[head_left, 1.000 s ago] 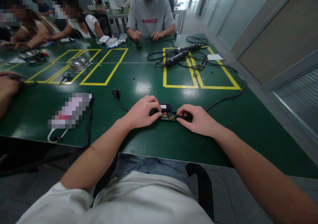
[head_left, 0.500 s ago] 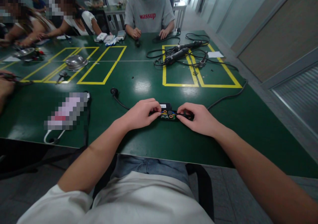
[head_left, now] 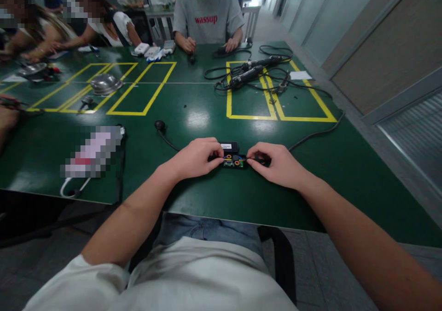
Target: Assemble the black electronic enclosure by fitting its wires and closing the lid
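A small open black case with a circuit board (head_left: 235, 162) in it lies on the green table, coloured wires and copper-coloured coils showing inside. Just behind it rests a black ribbed cover (head_left: 230, 146) with a white label. My left hand (head_left: 198, 158) is closed in a pinch at the case's left end, where a black plug cord (head_left: 169, 144) runs in; the fingers mostly hide what they grip. At the right end, the thumb and fingers of my right hand (head_left: 272, 163) are closed round a black cable (head_left: 316, 132) by the case.
Black corded tools (head_left: 247, 76) lie inside yellow tape outlines ahead to the right. A plug (head_left: 159, 126) sits left of my hands. Further left are a blurred-out pink item (head_left: 93, 152) and a metal bowl (head_left: 105, 84). A person in a grey shirt (head_left: 209, 19) works opposite.
My right fingertips have shifted slightly right, showing a little more of the case's right end. Otherwise both hands stay in place, and the case has barely moved.
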The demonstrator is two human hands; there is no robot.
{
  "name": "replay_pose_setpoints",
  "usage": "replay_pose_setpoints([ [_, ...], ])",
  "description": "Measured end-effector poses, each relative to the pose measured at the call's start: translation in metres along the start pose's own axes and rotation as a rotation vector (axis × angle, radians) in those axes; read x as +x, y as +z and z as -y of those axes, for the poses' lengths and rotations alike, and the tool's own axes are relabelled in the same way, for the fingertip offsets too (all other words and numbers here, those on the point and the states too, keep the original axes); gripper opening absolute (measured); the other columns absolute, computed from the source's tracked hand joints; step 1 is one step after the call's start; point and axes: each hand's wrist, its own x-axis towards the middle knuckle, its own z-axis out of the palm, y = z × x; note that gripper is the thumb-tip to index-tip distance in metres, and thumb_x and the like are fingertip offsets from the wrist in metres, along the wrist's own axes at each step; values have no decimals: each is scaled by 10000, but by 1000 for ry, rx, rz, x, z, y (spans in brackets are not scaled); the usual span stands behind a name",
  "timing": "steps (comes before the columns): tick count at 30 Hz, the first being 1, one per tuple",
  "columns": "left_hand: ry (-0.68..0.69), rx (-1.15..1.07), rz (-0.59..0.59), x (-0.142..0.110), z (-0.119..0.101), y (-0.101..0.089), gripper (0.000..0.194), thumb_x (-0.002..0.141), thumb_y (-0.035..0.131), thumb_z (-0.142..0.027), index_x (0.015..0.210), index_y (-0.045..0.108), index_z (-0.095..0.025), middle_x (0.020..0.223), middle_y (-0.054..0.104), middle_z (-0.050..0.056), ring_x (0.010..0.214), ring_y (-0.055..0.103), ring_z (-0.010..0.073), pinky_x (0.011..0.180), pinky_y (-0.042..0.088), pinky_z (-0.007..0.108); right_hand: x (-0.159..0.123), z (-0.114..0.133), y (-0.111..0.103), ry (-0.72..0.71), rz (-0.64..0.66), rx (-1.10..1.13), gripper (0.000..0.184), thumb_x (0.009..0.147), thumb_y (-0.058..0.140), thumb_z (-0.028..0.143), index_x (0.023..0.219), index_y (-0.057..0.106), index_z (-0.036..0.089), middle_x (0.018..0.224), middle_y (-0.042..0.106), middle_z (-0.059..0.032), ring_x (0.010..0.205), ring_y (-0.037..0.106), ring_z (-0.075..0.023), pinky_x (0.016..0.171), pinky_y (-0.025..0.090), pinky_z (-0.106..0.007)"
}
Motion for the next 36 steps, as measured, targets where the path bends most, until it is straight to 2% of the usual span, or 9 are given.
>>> replay_pose_setpoints([
  [5, 13, -13, -33, -1, 1, -1, 129, 1008, 674, -193, 963, 795, -184, 927, 732, 48, 794, 678, 179, 793, 532, 310, -1, -1, -1, 0, -14, 4, 88, 953, 673, 274, 928, 748, 237, 856, 771, -50, 716, 651, -212, 701, 532, -355],
  [10, 31, -26, 34, 0, 6, 0, 142, 1020, 670, -189, 953, 794, -181, 937, 743, 54, 806, 686, 182, 788, 525, 313, 0, -2, -3, 5, 29, 15, 116, 953, 675, 285, 878, 749, 237, 830, 762, -47, 694, 636, -205, 688, 516, -357],
  [15, 58, -16, -8, 0, 9, 2, 130, 1007, 717, -231, 943, 828, -215, 1147, 763, 89, 1075, 713, 255, 1038, 574, 429, 0, -5, -2, 16, 35, 6, 96, 940, 705, 292, 864, 746, 249, 813, 753, -42, 705, 638, -215, 693, 517, -365],
  [17, 55, -2, -49, 1, 10, 5, 166, 1022, 696, -227, 1057, 858, -231, 1302, 754, 111, 1215, 699, 288, 1144, 551, 506, 0, -6, -2, 14, 40, -10, 84, 939, 701, 289, 879, 745, 248, 824, 753, -45, 712, 640, -220, 700, 519, -370],
  [20, -5, 34, -65, 6, 15, 12, 338, 1057, 615, -179, 1296, 840, -258, 1480, 729, 119, 1365, 675, 311, 1221, 517, 563, 0, -7, -2, 14, 37, -27, 73, 936, 687, 280, 897, 736, 242, 832, 749, -47, 715, 645, -223, 705, 518, -374],
  [22, -62, 50, -59, 9, 19, 14, 348, 1058, 631, -189, 1333, 831, -263, 1475, 753, 110, 1357, 694, 310, 1217, 530, 558, 0, -8, -1, 20, 35, -28, 56, 929, 690, 275, 912, 732, 241, 832, 745, -44, 714, 647, -222, 702, 514, -369],
  [27, -126, 28, -113, 10, 26, 12, 252, 1004, 736, -192, 1229, 844, -226, 1265, 841, 86, 1200, 767, 282, 1124, 588, 486, 0, -10, -1, 19, 37, -6, 56, 900, 691, 262, 940, 721, 237, 844, 744, -41, 716, 637, -214, 686, 498, -354],
  [32, 46, -112, -180, 5, 16, 10, 306, 1056, 714, -313, 1338, 808, -242, 1331, 806, 103, 1215, 751, 271, 1106, 591, 463, 0, -11, -1, 29, 38, 39, 165, 847, 674, 227, 1011, 694, 237, 871, 746, -36, 729, 627, -211, 694, 497, -351],
  [36, 149, -148, -25, 3, 11, 11, 278, 1029, 754, -292, 1288, 842, -237, 1285, 808, 105, 1166, 751, 269, 1097, 575, 452, 0, -10, -1, 47, 60, 44, 254, 817, 670, 198, 1068, 661, 237, 898, 737, -32, 756, 629, -210, 700, 492, -344],
])
